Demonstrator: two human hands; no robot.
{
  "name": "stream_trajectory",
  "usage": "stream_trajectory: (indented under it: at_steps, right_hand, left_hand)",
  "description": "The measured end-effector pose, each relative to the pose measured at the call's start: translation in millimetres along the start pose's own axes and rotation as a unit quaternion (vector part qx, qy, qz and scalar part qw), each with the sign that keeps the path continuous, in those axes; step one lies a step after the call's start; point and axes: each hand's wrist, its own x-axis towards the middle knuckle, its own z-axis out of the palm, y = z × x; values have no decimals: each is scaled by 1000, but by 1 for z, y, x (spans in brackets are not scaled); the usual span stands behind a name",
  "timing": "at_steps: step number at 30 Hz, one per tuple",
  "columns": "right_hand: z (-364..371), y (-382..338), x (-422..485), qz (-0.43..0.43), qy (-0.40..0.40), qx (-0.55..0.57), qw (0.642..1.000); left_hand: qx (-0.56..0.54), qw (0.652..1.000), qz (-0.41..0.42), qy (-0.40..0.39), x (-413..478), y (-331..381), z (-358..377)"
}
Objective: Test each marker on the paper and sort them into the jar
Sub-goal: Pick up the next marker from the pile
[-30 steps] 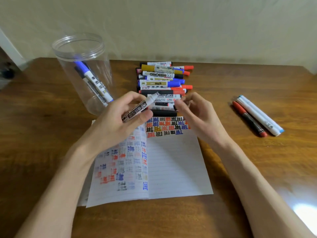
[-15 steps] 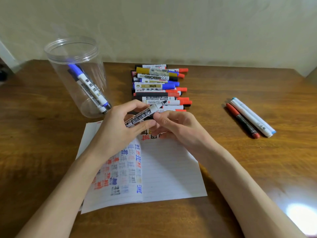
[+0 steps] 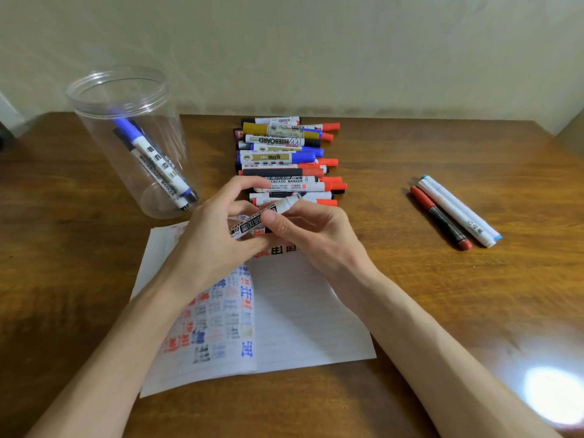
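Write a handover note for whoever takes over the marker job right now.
Left hand grips the whiteboard marker by its barrel, above the top of the paper. Right hand pinches its far end. I cannot tell whether it is capped.
Jar stands at left with two markers inside.
Pile of markers lies behind the paper; two pens lie apart at right.
Done: the paper carries test marks.
Left: sort the held marker, then work through the pile.
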Motion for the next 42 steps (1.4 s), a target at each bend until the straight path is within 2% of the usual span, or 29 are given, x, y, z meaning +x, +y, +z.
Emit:
stream_trajectory:
  at_steps: [6, 9, 15, 20, 25, 29, 35, 42]
  right_hand:
    - [-10, -7, 7, -6, 87, 36, 996]
    - [-18, -10, 8, 4, 104, 60, 993]
    - [-23, -9, 9, 29, 157, 11, 987]
    - [-27, -13, 5, -24, 168, -5, 986]
    - [-31, -19, 3, -61, 195, 9, 979]
    - [-37, -21, 3, -47, 191, 27, 980]
    - [-50, -40, 8, -12, 136, 164, 977]
    - [-60, -35, 6, 28, 192, -72, 978]
  left_hand:
    - [-5, 1000, -24, -8, 0, 0, -1]
    - [43, 997, -43, -45, 1, -4, -8]
    - [82, 987, -74, -113, 0, -5, -20]
    - [179, 968, -96, -148, 1, 2, -26]
    - [295, 946, -102, -88, 11, 12, -9]
    - [364, 927, -91, -33, 14, 11, 8]
    - [338, 937, -85, 31, 11, -6, 10]
    - [284, 956, -12, 75, 3, -19, 12]
